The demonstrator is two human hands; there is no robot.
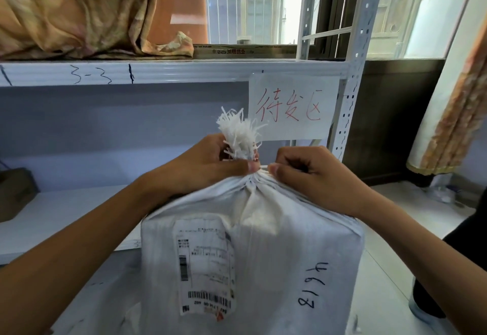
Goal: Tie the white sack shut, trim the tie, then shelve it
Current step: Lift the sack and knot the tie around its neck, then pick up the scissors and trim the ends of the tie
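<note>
I see white sack standing upright, right in front of shelf. Sack full, boxy shape; what is inside I cannot tell. Neck bunched tight, frayed top sticking up. Left hand wrapped round neck, squeezing it. Right hand curled, pinching thin white tie at neck. Label stuck on sack front. Paper sign with red writing hangs on shelf rail behind.
</note>
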